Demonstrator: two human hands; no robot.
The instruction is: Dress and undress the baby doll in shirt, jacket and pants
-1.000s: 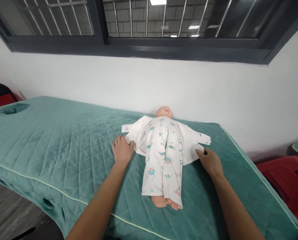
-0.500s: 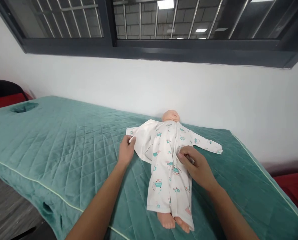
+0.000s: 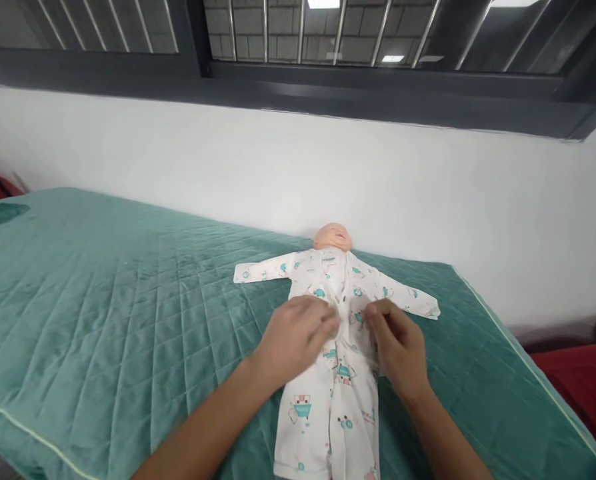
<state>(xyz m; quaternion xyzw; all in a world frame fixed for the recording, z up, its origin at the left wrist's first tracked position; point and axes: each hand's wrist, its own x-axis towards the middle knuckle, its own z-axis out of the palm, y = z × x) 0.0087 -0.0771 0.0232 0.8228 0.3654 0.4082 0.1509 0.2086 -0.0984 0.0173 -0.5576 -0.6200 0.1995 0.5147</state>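
Note:
A baby doll (image 3: 332, 237) lies on its back, dressed in a white baby shirt (image 3: 268, 269) with a teal and pink print. Below the shirt are matching white baby pants (image 3: 303, 427); the feet are out of frame. My left hand (image 3: 301, 337), slightly blurred, lies across the doll's middle, its fingers closed on the shirt's front edge. Opposite it, my right hand (image 3: 401, 347) pinches the shirt's other front panel, thumb against forefinger. Both sleeves stretch out sideways. The front edges meet near the chest, with the lower part covered by my fingers.
The doll rests on a bed with a green quilted cover (image 3: 143, 320), close to the white wall (image 3: 218, 167). A dark-framed window (image 3: 378, 87) with metal bars is above. Red chairs (image 3: 578, 387) stand past the bed's right end and at the far left. A hole (image 3: 1, 213) shows in the cover.
My left hand has brought the shirt's left panel from the side over the doll's front. My right hand stays near the other panel. The view has shifted slightly.

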